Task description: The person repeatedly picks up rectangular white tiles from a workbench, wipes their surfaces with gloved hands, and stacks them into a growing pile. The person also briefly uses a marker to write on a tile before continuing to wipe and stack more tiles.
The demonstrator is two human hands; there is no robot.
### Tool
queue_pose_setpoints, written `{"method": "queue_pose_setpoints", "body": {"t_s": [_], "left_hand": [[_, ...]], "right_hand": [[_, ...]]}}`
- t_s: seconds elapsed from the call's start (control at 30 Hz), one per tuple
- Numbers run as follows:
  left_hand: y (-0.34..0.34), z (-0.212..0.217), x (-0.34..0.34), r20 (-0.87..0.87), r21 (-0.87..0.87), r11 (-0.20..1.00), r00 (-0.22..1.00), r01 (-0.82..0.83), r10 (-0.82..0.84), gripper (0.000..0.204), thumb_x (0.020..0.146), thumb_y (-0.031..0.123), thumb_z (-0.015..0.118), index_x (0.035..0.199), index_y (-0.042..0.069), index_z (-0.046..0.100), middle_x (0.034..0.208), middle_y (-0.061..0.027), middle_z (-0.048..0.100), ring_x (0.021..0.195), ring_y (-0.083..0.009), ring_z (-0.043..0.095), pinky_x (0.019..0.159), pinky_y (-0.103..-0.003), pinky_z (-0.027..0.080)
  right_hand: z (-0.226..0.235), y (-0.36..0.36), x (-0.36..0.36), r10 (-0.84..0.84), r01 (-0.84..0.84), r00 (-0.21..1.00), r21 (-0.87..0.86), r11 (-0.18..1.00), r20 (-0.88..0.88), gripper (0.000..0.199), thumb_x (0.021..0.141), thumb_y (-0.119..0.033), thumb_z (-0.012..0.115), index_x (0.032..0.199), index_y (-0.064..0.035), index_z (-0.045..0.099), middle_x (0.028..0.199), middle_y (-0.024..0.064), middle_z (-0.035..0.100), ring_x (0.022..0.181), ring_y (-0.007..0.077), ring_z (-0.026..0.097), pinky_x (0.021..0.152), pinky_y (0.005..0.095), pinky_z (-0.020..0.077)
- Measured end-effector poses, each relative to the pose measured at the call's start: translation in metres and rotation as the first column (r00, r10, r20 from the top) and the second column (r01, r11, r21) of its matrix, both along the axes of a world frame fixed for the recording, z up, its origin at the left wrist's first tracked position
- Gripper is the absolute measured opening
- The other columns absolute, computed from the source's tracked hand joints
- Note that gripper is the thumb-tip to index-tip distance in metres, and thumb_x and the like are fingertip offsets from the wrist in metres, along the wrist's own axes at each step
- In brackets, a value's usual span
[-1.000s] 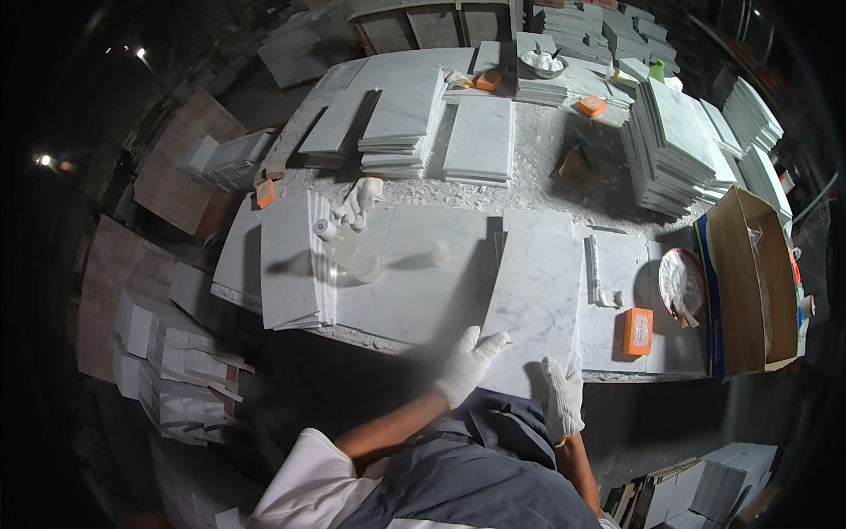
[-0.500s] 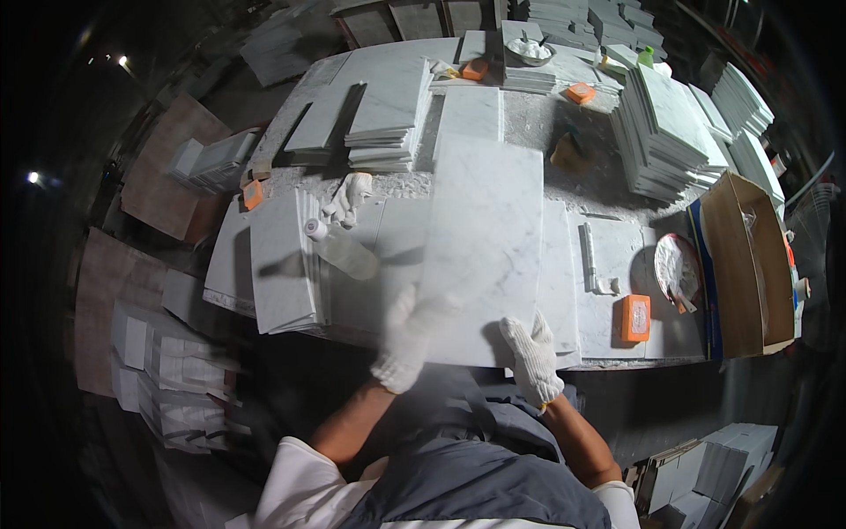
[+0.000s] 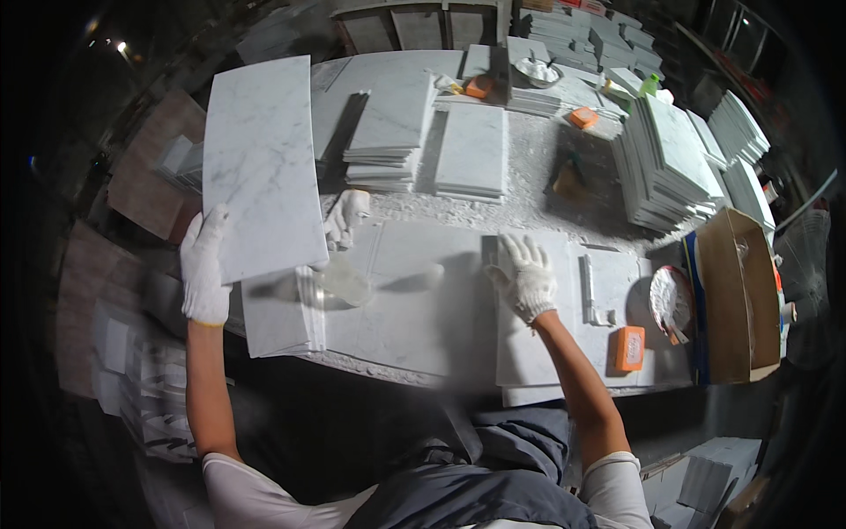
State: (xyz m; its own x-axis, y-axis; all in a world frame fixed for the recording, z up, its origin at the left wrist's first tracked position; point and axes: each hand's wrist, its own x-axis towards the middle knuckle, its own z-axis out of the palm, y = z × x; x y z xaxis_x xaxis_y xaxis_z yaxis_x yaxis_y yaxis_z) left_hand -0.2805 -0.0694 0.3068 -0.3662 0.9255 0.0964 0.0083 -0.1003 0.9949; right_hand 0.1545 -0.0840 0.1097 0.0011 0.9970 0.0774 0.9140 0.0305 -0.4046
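A worker's gloved left hand (image 3: pixel 207 269) grips a long marbled tile (image 3: pixel 262 167) by its lower left edge, thumb across the face, holding it raised at the left end of a dusty worktable (image 3: pixel 533 167). The gloved right hand (image 3: pixel 526 278), open with fingers spread, rests flat on a low pile of tiles (image 3: pixel 533 353) that reaches the table's front edge. A broad flat stretch between the hands leaves room for moving; at its left lies a clear bottle (image 3: pixel 345 280) (partly hidden by the raised tile's corner). An orange block (image 3: pixel 629 348) and a dish (image 3: pixel 654 295) of white paste narrow the space toward a cardboard box (image 3: pixel 716 309) at right. White chips litter the middle; the surrounding room is dim.
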Motion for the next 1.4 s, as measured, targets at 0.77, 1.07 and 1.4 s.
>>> {"method": "queue_pose_setpoints", "body": {"t_s": [0.77, 1.07, 1.4], "left_hand": [[0.349, -0.164, -0.119, -0.046, -0.215, 0.975, 0.997, 0.058, -0.069, 0.041, 0.092, 0.031, 0.081, 0.115, -0.002, 0.07, 0.102, -0.0029, 0.072, 0.088, -0.0119, 0.066, 0.077, -0.03, 0.054], [0.432, -0.182, -0.129, -0.339, -0.273, 0.959, 0.926, 0.072, -0.165, 0.034, 0.09, 0.036, 0.08, 0.093, 0.003, 0.073, 0.087, 0.0017, 0.071, 0.079, -0.0083, 0.062, 0.068, -0.03, 0.049], [0.444, -0.103, -0.161, -0.762, 0.169, 0.94, 0.565, -0.296, 0.315, 0.072, 0.091, 0.044, 0.072, 0.149, 0.007, 0.05, 0.141, -0.0217, 0.062, 0.129, -0.0384, 0.06, 0.107, -0.044, 0.047]], "right_hand": [[-0.012, 0.032, -0.01, -0.031, 0.031, 0.998, 0.005, 1.0, 0.045, 0.061, 0.09, -0.031, 0.07, 0.146, -0.0116, 0.056, 0.154, 0.0161, 0.051, 0.146, 0.04, 0.041, 0.125, 0.0547, 0.0263], [-0.011, 0.041, -0.015, -0.017, -0.014, 0.993, 0.258, 0.966, 0.116, 0.051, 0.076, -0.016, 0.071, 0.126, -0.0101, 0.063, 0.127, 0.011, 0.058, 0.125, 0.0369, 0.051, 0.113, 0.0504, 0.0383], [-0.039, 0.031, -0.006, -0.045, 0.023, 0.989, 0.155, 0.988, 0.142, 0.057, 0.089, -0.024, 0.07, 0.143, -0.0107, 0.059, 0.149, 0.0163, 0.055, 0.143, 0.0411, 0.045, 0.124, 0.0538, 0.0304]]}}
